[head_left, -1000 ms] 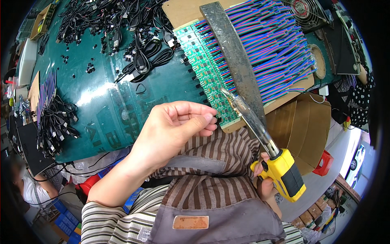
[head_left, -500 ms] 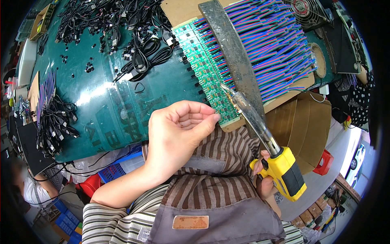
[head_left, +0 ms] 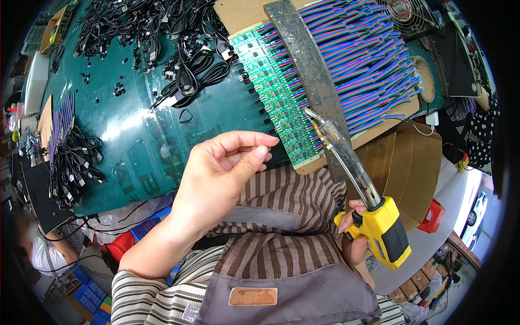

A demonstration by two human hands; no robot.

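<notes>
My left hand [head_left: 219,173] hovers at the near edge of the green table [head_left: 135,141], thumb and fingertips pinched together close to the row of green circuit boards [head_left: 276,89]; whether something thin sits between them I cannot tell. My right hand [head_left: 355,241] grips the yellow and black handle of a soldering iron [head_left: 374,214]. Its metal tip [head_left: 310,112] rests at the boards' wire side. Red, blue and green wires [head_left: 357,59] fan out from the boards under a grey metal bar [head_left: 309,70].
Piles of black cables [head_left: 162,32] lie at the far side of the table, and another bundle [head_left: 73,162] at its left edge. A cardboard box [head_left: 401,162] stands to the right, a fan [head_left: 409,13] beyond it. Another person's sleeve [head_left: 46,254] shows at lower left.
My left hand has shifted right and toward the circuit boards, its fingers now extended and pinched. The soldering iron has stayed in place.
</notes>
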